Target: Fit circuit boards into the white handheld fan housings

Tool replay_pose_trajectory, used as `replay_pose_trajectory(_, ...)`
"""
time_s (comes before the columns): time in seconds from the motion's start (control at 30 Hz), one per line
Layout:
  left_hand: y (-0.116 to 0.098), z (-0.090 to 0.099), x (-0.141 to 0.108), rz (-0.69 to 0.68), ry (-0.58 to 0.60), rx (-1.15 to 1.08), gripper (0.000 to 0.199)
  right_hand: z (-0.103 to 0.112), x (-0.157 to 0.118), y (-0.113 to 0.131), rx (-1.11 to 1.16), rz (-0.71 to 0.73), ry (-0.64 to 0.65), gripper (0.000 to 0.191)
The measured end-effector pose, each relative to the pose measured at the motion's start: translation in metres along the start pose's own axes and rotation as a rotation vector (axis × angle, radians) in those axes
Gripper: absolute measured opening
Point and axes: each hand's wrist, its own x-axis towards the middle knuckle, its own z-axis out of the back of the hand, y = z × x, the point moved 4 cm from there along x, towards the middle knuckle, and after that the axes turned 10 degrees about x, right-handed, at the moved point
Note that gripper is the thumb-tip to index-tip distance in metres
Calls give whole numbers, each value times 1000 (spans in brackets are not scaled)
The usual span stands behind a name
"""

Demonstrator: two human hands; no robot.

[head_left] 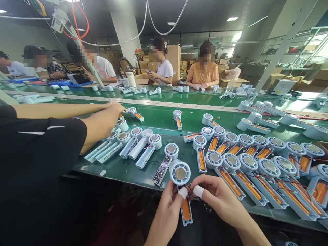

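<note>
Left hand (pixel 167 205) grips one fan (pixel 180 175) | right hand (pixel 220 198) pinches its thin wires (pixel 189 186), number unclear | two white thumb covers (pixel 198 191) | one circuit board (pixel 162 171) lies left.

"Speed FAN" ran in dark letters along a pale blue handle (pixel 110 152) on the left of the near bench (pixel 115 173), and along another handle (pixel 145 158) farther right; lettering on a handle between them (pixel 128 148) was unclear.
</note>
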Motion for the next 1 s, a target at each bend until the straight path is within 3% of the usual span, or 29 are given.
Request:
replay_pose_trajectory(0.07, 3, 4, -1, 25, -56, 68, 55, -4, 1, 1, 49, -6, 3, 24)
replay_pose_trajectory(0.23, 9, 9, -2, 49, -122, 100, 51, -11, 5, -12, 431, -127, -92, 30)
replay_pose_trajectory(0.3, 7, 8, -3, 5, -89, 54, 52, -12, 6, -17, 541, -166, -147, 31)
replay_pose_trajectory(0.4, -6, 3, -6, -149, 53, 21, 56, -13, 4, -16, 597, -163, -182, 32)
replay_pose_trajectory(0.47, -14, -2, -9, -205, 171, 15, 58, -12, 3, -14, 579, -158, -173, 33)
replay_pose_trajectory(0.57, -18, -7, -10, -179, 273, -6, 59, -8, -1, -7, 480, -160, -128, 34)
replay_pose_trajectory(0.77, -15, -2, -3, -183, 85, 178, 55, -6, -12, 7, 190, -96, -115, 33)
replay_pose_trajectory(0.9, -13, 2, -1, -217, 4, 181, 48, -6, -13, 9, 61, -84, -140, 35)
replay_pose_trajectory(1.0, -13, 7, -2, -168, -50, 199, 50, -6, -12, 5, -20, -59, -125, 35)
